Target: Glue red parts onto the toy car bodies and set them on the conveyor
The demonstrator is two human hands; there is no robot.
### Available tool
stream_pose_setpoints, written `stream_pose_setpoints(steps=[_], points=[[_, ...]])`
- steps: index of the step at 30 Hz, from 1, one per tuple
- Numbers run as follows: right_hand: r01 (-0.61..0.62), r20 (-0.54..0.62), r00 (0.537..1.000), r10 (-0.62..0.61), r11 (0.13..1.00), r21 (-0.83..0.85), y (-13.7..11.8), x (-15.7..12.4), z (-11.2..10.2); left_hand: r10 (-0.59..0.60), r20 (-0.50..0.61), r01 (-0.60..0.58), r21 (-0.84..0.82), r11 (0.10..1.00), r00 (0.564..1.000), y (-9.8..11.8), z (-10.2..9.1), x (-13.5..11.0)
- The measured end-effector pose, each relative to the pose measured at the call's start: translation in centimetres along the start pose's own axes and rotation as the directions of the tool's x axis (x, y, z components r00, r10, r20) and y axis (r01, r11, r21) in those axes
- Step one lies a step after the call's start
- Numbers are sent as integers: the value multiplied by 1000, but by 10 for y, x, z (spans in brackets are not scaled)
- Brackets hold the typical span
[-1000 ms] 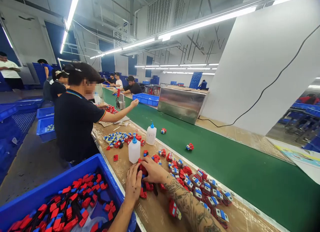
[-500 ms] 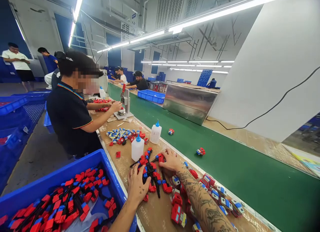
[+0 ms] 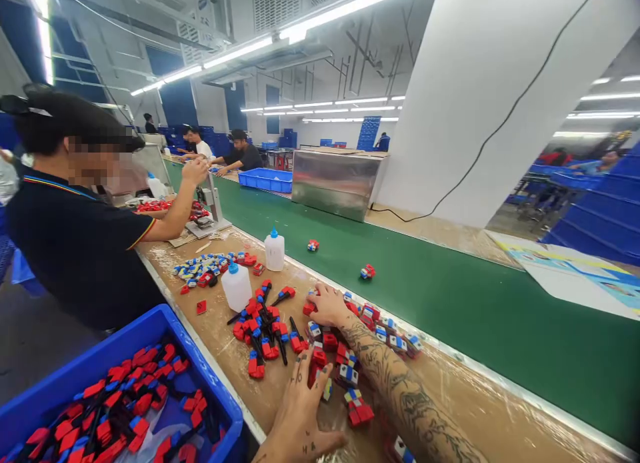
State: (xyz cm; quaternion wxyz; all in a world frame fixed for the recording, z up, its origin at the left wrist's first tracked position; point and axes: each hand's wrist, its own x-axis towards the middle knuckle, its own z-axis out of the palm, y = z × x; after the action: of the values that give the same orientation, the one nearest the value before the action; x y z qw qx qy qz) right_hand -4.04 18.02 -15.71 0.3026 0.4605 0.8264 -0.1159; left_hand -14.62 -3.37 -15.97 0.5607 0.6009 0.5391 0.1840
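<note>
Bench (image 3: 223, 343), covered in taped brown wrap, runs along a green conveyor belt (image 3: 450, 303).

Left hand (image 3: 300, 410): palm down on the bench at the near edge. Its fingers (image 3: 303, 366) are spread and released, and the tips rest on small red-and-blue toy blocks (image 3: 350, 383) that lie scattered between the two hands.

Right hand (image 3: 327, 303): further out, near the belt edge, with a tattooed forearm behind it. Its fingers (image 3: 314, 302) are bent down onto a red piece (image 3: 309, 308). Cannot tell whether the piece is pinched or only touched.

Just left of both hands is a heap of red, blue and black parts (image 3: 263, 326), loose on the bench. More toy blocks trail right along the belt edge.

Two white squeeze bottles with blue caps stand upright beyond the heap, the near bottle (image 3: 236, 286) and the far bottle (image 3: 275, 250). A blue bin (image 3: 150, 330) at lower left holds more of the red, blue and black parts.

On the belt are two stray toys (image 3: 367, 272), well apart.

A co-worker (image 3: 65, 243) in a dark shirt stands at the left, with one hand raised at a small press (image 3: 213, 206). Beyond the belt is a steel box (image 3: 335, 183).
</note>
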Motion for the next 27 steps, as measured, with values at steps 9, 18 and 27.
stream_pose_setpoints(steps=[9, 18, 27], points=[[63, -190, 981, -49, 995, 72, 45, -84, -39, 90, 96, -106, 168, 980, 991, 22, -6, 4], [-73, 32, 997, 70, 990, 121, 15, -265, 12, 214, 122, -243, 320, 916, 969, 29, 1, 38], [-63, -123, 989, 76, 992, 109, 38, -242, 21, 68, 88, -97, 380, 920, 994, 63, 2, 32]])
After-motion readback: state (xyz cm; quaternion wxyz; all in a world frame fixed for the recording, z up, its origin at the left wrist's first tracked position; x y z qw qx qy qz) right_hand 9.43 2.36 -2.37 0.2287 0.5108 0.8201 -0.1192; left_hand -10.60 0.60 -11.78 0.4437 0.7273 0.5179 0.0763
